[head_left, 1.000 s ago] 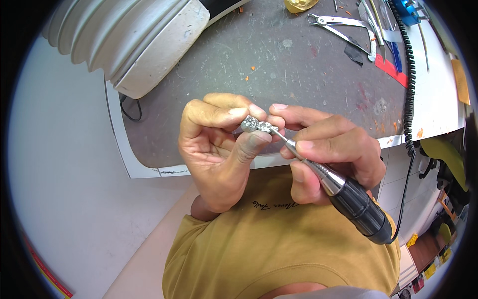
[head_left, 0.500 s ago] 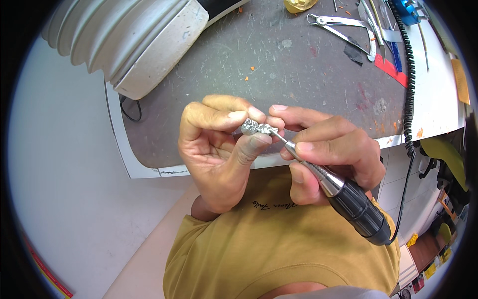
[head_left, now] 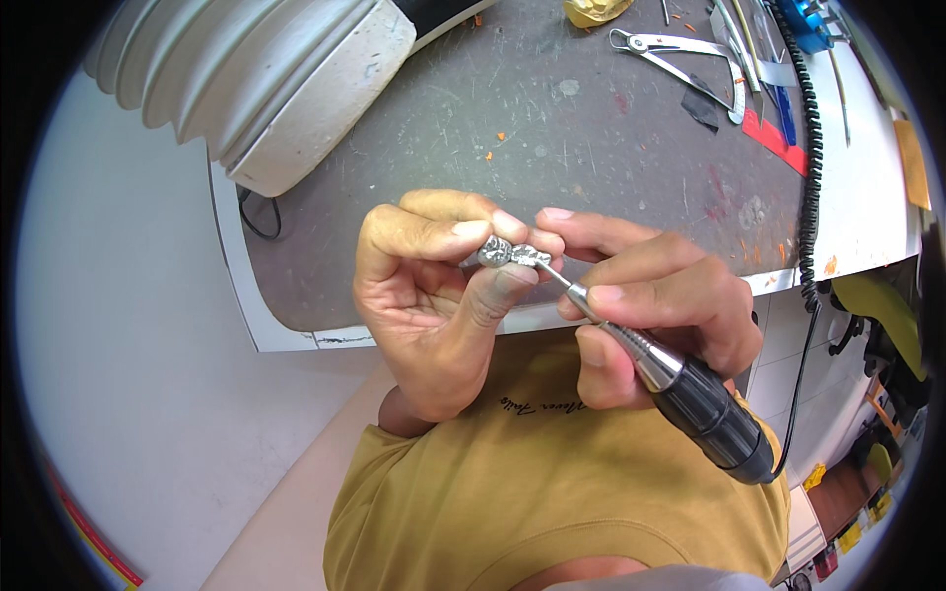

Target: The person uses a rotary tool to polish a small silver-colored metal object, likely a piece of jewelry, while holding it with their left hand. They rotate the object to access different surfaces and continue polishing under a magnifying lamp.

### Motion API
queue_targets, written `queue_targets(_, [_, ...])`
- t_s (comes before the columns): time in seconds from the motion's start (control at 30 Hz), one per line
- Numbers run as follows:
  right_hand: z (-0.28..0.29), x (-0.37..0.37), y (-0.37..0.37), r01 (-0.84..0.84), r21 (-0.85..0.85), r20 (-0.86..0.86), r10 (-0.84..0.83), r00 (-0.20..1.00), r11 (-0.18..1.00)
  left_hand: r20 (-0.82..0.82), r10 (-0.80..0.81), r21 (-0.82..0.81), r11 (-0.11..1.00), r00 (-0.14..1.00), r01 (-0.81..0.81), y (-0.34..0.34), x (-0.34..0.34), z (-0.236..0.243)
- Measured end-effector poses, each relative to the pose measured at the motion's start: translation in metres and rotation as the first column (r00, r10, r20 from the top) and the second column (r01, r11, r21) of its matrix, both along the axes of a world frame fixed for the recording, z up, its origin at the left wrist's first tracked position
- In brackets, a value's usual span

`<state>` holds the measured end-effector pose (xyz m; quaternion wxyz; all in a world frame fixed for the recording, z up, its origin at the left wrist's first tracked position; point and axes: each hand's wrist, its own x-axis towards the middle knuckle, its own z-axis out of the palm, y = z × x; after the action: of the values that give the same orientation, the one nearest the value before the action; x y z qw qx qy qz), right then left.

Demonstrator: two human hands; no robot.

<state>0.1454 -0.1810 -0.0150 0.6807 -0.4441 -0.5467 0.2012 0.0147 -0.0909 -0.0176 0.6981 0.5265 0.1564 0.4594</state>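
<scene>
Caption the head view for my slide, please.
Left hand pinches a lumpy silvery metal piece; right hand points a cylindrical black and silver handpiece at it.

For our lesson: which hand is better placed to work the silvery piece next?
Probably the right hand: it holds the tool, tip at the silvery piece, which the left hand pinches.

I'm in a workshop, seemingly a dental lab: my rotary handpiece [head_left: 702,402], the ribbed extraction hose [head_left: 232,74] at upper left and the caliper [head_left: 680,43] at upper right on my scratched worktop [head_left: 463,128] show it.
</scene>
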Motion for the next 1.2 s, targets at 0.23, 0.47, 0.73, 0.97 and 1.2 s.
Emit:
queue_targets(0.23, [-0.004,-0.003,0.002,0.031,0.045,-0.033,-0.029,0.999,0.999,-0.014,-0.002,0.013,1.0,1.0,0.002,-0.001,0.0,0.0])
queue_targets(0.47, [-0.004,0.001,0.004,-0.009,0.053,0.017,0.008,1.0,0.999,0.077,-0.032,0.018,0.999,0.997,0.03,0.002,-0.004,-0.005])
queue_targets(0.73, [-0.005,0.002,0.004,-0.006,0.051,0.021,0.005,1.0,0.999,0.099,-0.013,0.055,0.998,0.995,0.007,0.001,-0.002,-0.009])
queue_targets(0.97, [-0.002,-0.001,0.002,-0.002,0.017,-0.022,0.002,1.0,1.0,-0.026,0.016,0.098,0.995,1.0,-0.014,0.0,-0.002,-0.004])
queue_targets(1.2, [-0.001,0.001,0.002,-0.013,0.032,-0.012,0.014,1.0,0.999,-0.027,0.008,0.089,0.996,1.0,-0.006,0.0,-0.002,-0.002])
